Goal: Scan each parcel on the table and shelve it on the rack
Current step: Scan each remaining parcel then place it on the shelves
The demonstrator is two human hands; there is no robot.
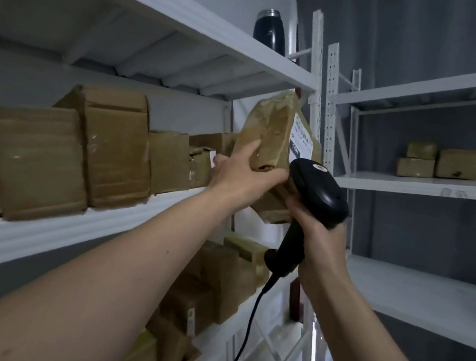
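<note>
My left hand (242, 173) grips a brown taped parcel (271, 132) from its left side and holds it up at the right end of the left rack's middle shelf (46, 232). A white label (302, 136) shows on the parcel's right face. My right hand (319, 234) grips the handle of a black corded barcode scanner (317, 189), whose head sits just below and right of the label. The scanner's cable (249, 321) hangs down between my arms.
Several brown parcels (80, 150) line the middle shelf, and more (211, 287) fill the shelf below. A black bottle (270, 29) stands on the top shelf. A second rack on the right carries three small parcels (440, 162). White uprights (329, 101) stand between the racks.
</note>
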